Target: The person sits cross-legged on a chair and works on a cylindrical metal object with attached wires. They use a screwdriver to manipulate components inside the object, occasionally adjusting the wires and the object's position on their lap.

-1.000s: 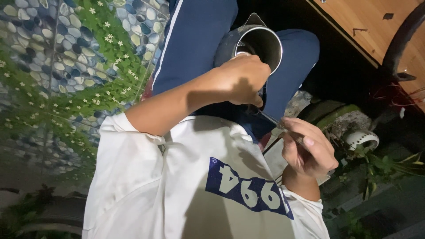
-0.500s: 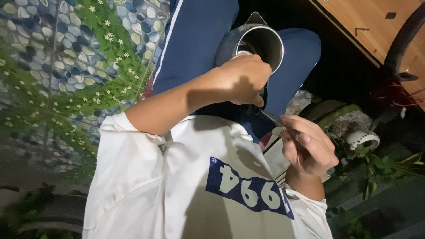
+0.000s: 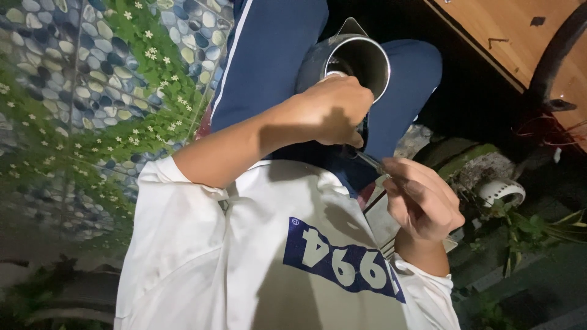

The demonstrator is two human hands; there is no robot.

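while the left hand [image 3: 330,110] grips the steel kettle [image 3: 351,61], right hand [image 3: 422,205] fingers pinch a thin tool [image 3: 370,162]

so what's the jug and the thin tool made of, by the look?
Jug: probably stainless steel, brushed grey; its rim catches a bright highlight. Thin tool in the right hand: seemingly metal, slim and shiny, too small to be sure. Left hand grips the jug.
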